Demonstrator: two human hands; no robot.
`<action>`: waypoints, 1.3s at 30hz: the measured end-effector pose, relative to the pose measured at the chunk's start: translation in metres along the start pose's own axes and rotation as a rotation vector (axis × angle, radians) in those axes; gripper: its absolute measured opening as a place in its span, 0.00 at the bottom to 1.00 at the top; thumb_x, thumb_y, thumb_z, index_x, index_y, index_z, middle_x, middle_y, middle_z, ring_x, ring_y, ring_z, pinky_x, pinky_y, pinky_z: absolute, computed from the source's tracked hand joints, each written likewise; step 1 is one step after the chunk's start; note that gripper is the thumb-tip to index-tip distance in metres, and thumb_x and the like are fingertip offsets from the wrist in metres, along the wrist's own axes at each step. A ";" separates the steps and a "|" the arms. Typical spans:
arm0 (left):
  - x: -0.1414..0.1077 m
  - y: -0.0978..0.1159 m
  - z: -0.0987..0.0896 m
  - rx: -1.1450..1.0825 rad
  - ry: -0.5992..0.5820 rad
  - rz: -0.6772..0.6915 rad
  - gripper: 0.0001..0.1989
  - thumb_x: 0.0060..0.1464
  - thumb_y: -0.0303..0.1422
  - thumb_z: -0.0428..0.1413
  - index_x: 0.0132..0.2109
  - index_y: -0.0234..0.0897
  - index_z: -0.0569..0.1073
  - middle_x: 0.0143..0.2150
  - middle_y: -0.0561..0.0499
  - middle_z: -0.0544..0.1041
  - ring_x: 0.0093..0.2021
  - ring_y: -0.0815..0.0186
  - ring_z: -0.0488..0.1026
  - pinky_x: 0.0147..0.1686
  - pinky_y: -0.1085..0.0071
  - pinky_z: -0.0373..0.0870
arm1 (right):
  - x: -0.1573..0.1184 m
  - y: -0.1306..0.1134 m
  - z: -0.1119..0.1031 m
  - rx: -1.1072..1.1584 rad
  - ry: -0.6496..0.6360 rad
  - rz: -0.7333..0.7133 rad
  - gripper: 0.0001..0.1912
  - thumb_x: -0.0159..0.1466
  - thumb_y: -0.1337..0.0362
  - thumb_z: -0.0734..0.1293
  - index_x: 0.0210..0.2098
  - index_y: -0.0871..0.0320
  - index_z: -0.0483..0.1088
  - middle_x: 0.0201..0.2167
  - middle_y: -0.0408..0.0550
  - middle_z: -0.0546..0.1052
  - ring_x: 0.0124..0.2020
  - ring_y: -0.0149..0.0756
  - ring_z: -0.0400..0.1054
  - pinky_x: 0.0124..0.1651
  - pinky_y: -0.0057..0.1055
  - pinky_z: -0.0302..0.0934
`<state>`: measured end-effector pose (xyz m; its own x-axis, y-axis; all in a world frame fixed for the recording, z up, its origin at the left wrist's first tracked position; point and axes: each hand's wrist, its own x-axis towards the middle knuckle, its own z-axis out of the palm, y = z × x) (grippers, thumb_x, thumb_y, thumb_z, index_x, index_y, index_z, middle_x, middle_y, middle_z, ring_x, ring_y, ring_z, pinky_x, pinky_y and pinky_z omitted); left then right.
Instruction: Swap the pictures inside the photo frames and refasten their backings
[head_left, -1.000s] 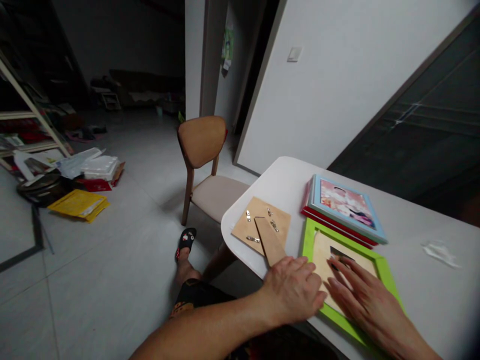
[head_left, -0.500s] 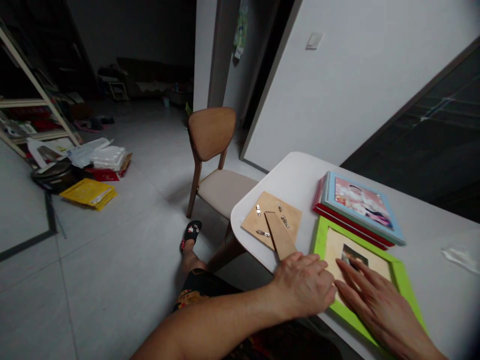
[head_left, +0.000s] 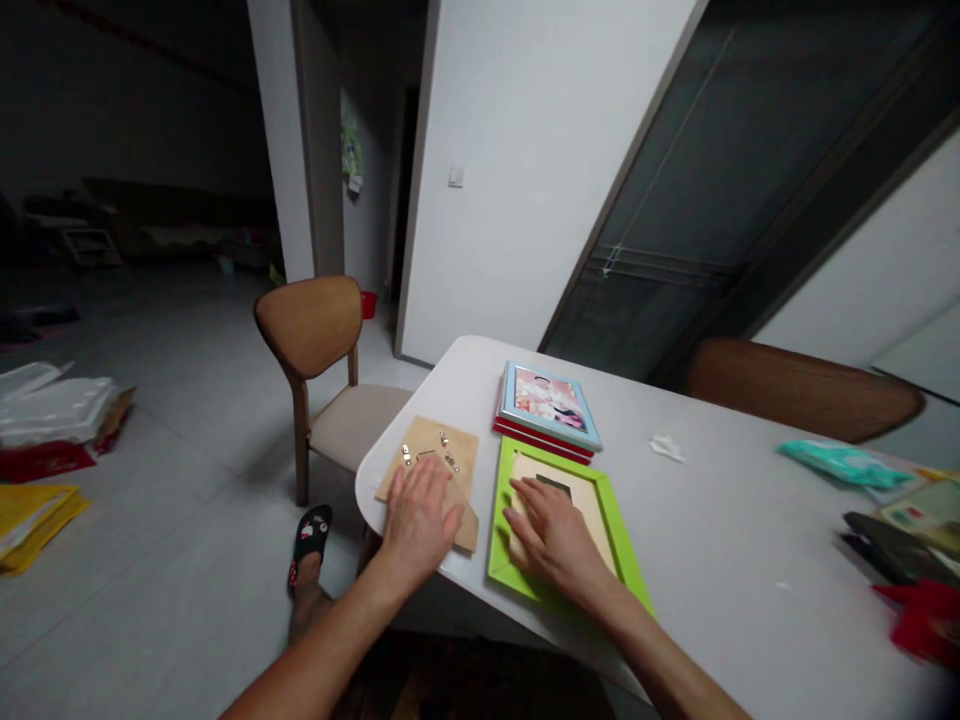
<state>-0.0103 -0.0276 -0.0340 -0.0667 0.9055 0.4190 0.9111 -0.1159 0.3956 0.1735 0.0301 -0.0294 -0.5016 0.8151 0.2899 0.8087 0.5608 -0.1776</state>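
Observation:
My left hand (head_left: 421,512) rests on a brown strip (head_left: 466,527) that lies over a square tan board (head_left: 429,434) at the table's left corner. Its fingers are partly spread and point away from me. Small metal pieces (head_left: 450,461) lie on the board beyond the fingertips. To the right, my right hand (head_left: 556,535) lies over a lime green frame (head_left: 615,520), fingers apart, above its cream panel (head_left: 592,510). A dark rectangle (head_left: 553,485) on the panel shows just past the fingers.
Behind the green frame is a stack of picture frames (head_left: 551,400). A crumpled white tissue (head_left: 667,448), a teal packet (head_left: 844,462) and a red item (head_left: 930,620) lie farther right on the white table (head_left: 720,560). A wooden chair (head_left: 311,325) stands at the left.
The view has swung right. My left hand has moved from beside the green frame onto the strip and board, and the strip now lies lower on the board. My right hand stays over the frame.

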 end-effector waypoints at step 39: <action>0.015 0.098 0.045 -0.473 -0.144 0.217 0.29 0.40 0.28 0.57 0.52 0.30 0.59 0.57 0.36 0.59 0.58 0.57 0.54 0.54 0.55 0.55 | -0.055 0.052 -0.073 0.231 0.033 0.317 0.18 0.49 0.64 0.59 0.37 0.61 0.70 0.36 0.51 0.72 0.38 0.39 0.67 0.44 0.33 0.60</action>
<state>0.0967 -0.0068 -0.0256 0.1894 0.8835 0.4284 0.6130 -0.4472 0.6513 0.2656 0.0038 0.0137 -0.2250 0.9501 0.2162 0.8295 0.3032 -0.4691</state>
